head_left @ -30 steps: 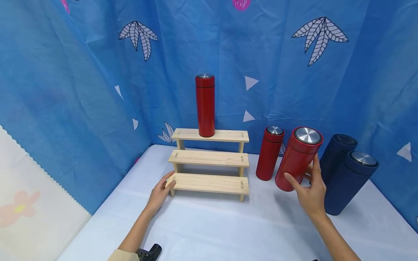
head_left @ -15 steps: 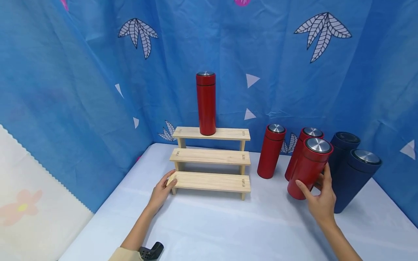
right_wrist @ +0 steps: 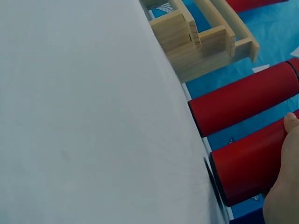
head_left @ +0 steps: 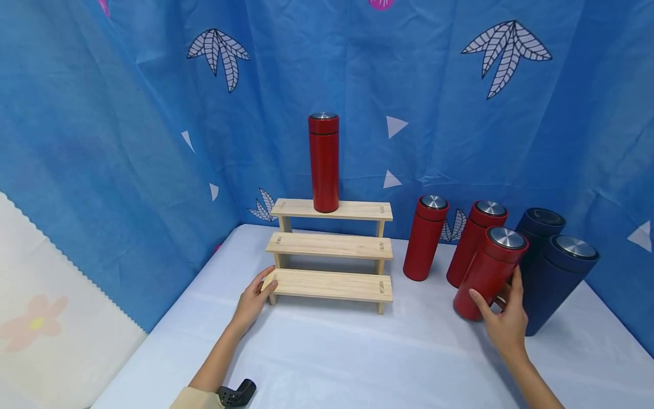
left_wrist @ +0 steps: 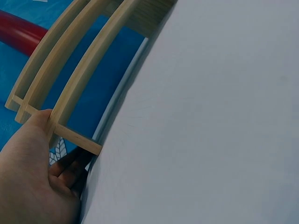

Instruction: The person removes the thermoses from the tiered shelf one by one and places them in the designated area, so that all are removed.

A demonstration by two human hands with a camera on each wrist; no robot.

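My right hand (head_left: 507, 326) grips a red thermos flask (head_left: 484, 279) with a silver lid, thumb on its near side and fingers round the right. The flask tilts a little in the head view; in the right wrist view its dark base (right_wrist: 218, 179) is close over the white tabletop. At the left end of a three-step wooden display stand (head_left: 327, 284), my left hand (head_left: 249, 304) holds the lowest board. Its thumb lies on top, and in the left wrist view curled fingers (left_wrist: 70, 170) show beside the stand's leg. One tall red flask (head_left: 324, 165) stands upright on the top step.
Two more red flasks, one nearer the stand (head_left: 426, 238) and one behind the held flask (head_left: 472, 238), stand on the white table (head_left: 357, 363). Two dark blue flasks, one in front (head_left: 557, 284) and one behind (head_left: 541, 221), are right of my right hand. A blue curtain (head_left: 357, 74) backs the table.
My right hand has carried the red flask right and toward me, lowering it. The red flask behind it has come into view. My left hand keeps its hold on the stand.
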